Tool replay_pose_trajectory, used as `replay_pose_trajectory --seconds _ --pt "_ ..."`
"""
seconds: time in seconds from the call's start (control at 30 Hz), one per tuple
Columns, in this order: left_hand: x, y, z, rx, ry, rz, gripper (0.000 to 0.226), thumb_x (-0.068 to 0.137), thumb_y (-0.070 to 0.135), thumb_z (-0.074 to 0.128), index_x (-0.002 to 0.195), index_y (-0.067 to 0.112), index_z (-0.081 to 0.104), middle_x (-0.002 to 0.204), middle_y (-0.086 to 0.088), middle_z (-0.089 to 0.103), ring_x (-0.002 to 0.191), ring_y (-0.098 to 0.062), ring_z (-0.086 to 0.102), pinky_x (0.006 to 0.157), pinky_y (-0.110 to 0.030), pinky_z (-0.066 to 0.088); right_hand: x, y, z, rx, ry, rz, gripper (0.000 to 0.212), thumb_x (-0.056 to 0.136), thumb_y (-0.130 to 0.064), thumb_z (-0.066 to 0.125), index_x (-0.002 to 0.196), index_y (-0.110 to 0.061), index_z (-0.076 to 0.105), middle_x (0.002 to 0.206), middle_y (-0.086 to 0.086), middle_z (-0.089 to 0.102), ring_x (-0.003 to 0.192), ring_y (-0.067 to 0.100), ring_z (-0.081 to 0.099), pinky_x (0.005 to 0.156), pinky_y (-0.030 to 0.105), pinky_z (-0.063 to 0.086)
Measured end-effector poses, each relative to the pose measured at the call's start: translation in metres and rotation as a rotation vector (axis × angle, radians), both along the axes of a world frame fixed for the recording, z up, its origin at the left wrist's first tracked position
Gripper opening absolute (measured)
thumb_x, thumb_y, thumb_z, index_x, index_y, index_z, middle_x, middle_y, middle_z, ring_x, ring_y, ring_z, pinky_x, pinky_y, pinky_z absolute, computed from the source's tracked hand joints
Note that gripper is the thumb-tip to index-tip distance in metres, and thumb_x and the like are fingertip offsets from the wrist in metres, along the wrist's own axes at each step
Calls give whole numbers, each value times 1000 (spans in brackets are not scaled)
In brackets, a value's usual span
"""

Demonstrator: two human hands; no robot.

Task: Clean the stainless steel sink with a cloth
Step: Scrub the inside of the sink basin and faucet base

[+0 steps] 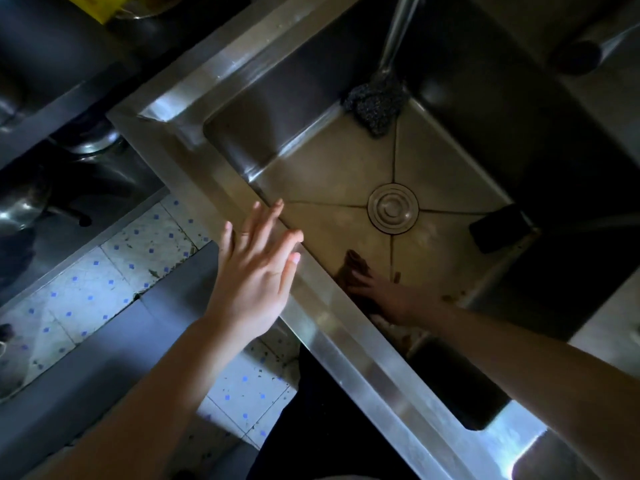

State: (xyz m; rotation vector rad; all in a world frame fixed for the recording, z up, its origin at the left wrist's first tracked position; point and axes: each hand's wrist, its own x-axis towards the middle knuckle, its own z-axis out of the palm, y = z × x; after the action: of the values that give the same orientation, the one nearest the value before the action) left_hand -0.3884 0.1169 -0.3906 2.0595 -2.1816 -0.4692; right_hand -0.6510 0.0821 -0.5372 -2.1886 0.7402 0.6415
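The stainless steel sink [242, 199] fills the middle of the view, with a round drain cover [393, 207] in its floor. My left hand [254, 271] is spread with straight fingers over the sink's near rim and holds nothing. My right hand [377, 294] reaches down inside the basin, low against the near wall, and its fingers look stretched out. A pale bit of cloth [382, 322] shows under that hand; most of it is hidden. The hand's reflection shows on the steel just beyond its fingertips. The light is dim.
A dark wire scourer [375, 103] lies in the basin's far corner below the tap spout [398, 32]. A black block [498, 228] sits in the right corner. Steel pots [20, 206] stand on a low shelf at left, beside the blue-dotted floor tiles [104, 275].
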Motion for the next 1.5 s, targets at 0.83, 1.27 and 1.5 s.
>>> replay_pose_trajectory --seconds 0.83,1.27,1.5 --pt "-3 -4 5 -93 -30 25 25 88 23 38 104 23 57 132 -3 50 130 -32 39 107 -52 21 86 -38 -15 -194 -75 -155 60 95 -19 52 149 -26 26 160 3 13 147 24 10 117 39 20" --pt "0 -5 0 -125 -17 26 21 85 23 43 103 26 55 131 -1 50 131 -29 39 107 -52 22 80 -32 -34 -187 -75 -188 61 96 -23 50 150 -27 23 160 4 7 148 27 0 118 41 18" --pt "-1 -4 -2 -122 -12 29 26 86 25 41 106 27 56 134 -1 50 133 -27 37 109 -49 19 152 -102 -42 -274 -186 -80 55 93 -18 51 146 -18 34 156 10 22 146 30 8 119 38 14"
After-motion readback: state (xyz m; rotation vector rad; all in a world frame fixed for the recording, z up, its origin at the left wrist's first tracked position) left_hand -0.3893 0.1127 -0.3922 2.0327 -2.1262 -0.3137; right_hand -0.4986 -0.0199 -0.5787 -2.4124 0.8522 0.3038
